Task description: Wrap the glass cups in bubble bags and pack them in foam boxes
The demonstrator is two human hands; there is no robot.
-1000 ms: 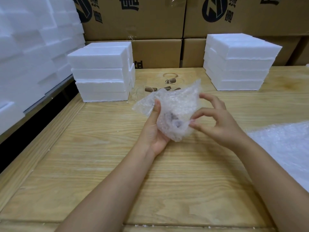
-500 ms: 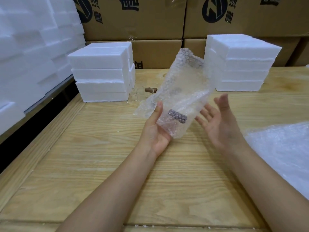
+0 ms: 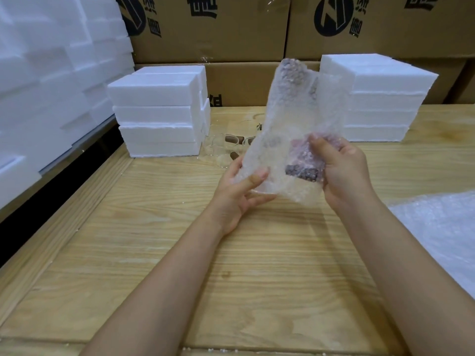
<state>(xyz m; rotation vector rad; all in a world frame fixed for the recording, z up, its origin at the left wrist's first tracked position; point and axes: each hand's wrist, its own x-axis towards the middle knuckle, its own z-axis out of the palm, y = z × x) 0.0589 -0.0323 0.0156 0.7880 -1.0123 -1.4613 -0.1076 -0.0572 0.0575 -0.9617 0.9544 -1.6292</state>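
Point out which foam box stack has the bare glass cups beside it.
The left stack: the glass cups lie at its right foot. The right stack stands apart, beyond the bubble bag.

Both hands hold a bubble bag (image 3: 290,129) upright above the bench (image 3: 180,265): left hand (image 3: 239,194) pinching its lower left edge, right hand (image 3: 341,170) gripping the cup (image 3: 304,163) inside. Foam boxes (image 3: 159,114) stand behind.

You held the clear bubble bag (image 3: 290,129) upright above the table. Your left hand (image 3: 239,191) pinched its lower left edge. Your right hand (image 3: 341,170) gripped its lower part, where a glass cup (image 3: 303,173) with a dark label showed through. More glass cups (image 3: 231,145) lay behind, between two stacks of white foam boxes (image 3: 156,114).
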